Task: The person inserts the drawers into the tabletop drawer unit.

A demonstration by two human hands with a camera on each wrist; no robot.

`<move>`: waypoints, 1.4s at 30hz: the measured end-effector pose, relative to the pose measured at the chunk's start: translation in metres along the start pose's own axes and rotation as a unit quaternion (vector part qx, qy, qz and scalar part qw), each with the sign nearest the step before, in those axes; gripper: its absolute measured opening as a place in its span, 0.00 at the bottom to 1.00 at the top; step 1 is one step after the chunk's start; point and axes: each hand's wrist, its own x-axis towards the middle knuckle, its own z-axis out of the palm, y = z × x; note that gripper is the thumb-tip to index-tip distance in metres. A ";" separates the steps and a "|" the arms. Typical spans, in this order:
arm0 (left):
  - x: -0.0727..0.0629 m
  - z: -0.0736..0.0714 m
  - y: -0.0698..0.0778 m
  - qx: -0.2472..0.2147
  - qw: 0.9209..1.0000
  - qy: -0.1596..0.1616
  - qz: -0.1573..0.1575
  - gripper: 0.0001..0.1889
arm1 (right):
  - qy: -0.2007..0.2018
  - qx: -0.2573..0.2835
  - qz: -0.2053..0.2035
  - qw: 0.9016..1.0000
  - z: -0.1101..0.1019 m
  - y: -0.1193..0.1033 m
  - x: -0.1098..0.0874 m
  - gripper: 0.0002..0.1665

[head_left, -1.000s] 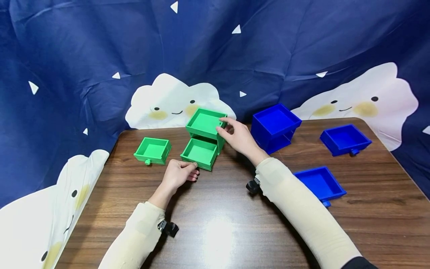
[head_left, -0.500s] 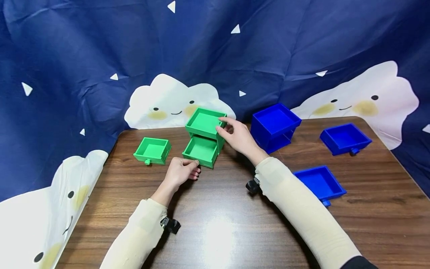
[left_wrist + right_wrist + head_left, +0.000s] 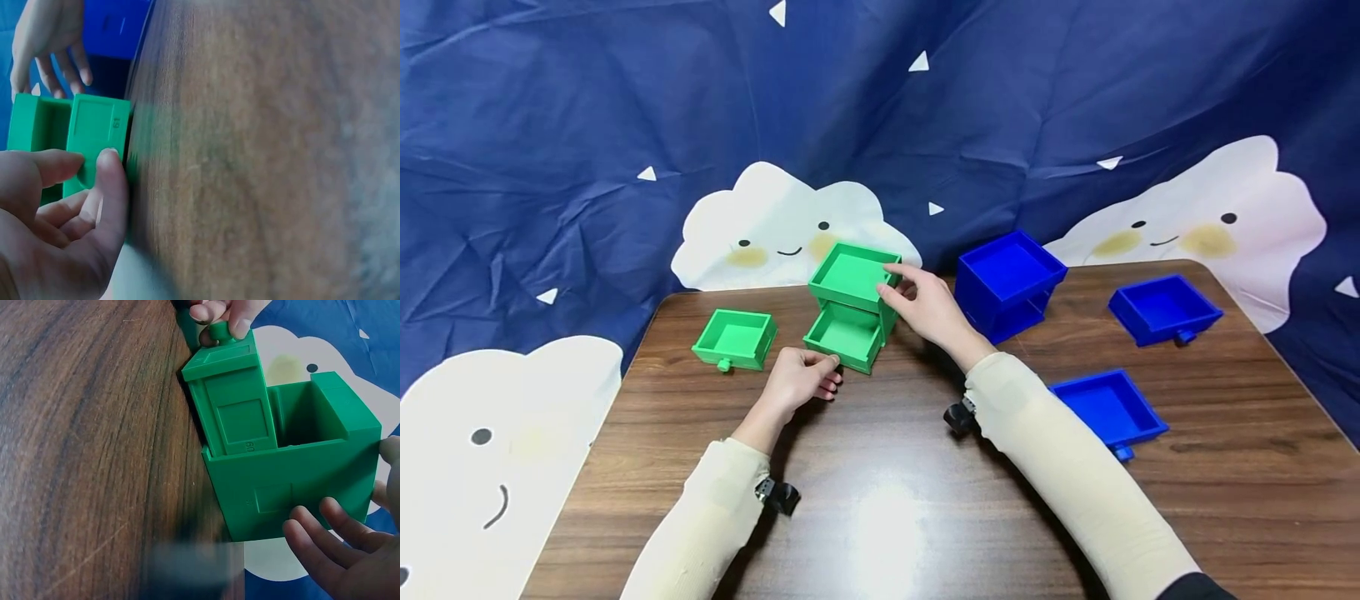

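Note:
My left hand pinches the round knob of a green drawer between thumb and fingers. That drawer sits partly inside the lower slot of a small green cabinet, its front part sticking out toward me. The slot above it is vacant, as the right wrist view shows. With thumb and index finger over the top rim, my right hand grips the cabinet at its right side. The other fingers lie against the side wall.
Left of the cabinet stands a second green drawer. To the right are a blue cabinet with an open front and two loose blue drawers, one farther back, another by my right forearm. A cloud-print curtain hangs behind the table.
The green drawer has slid a little deeper into the cabinet, my left hand following on its knob. My right hand keeps its place on the cabinet. The head view has shifted slightly.

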 end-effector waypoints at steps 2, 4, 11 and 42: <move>0.002 -0.002 0.000 0.000 1.000 -0.004 0.001 0.14 | -0.003 0.001 0.002 1.000 0.000 -0.001 0.001 0.29; 0.004 -0.003 0.000 -0.002 1.000 -0.008 0.001 0.15 | -0.006 0.003 0.003 1.000 -0.001 -0.001 0.002 0.30; 0.009 -0.004 0.005 0.002 1.000 -0.014 0.004 0.16 | -0.007 0.004 0.001 1.000 -0.003 -0.003 0.005 0.30; 0.025 0.001 0.011 -0.018 1.000 -0.024 0.000 0.16 | -0.002 -0.011 0.001 1.000 -0.001 -0.004 0.001 0.30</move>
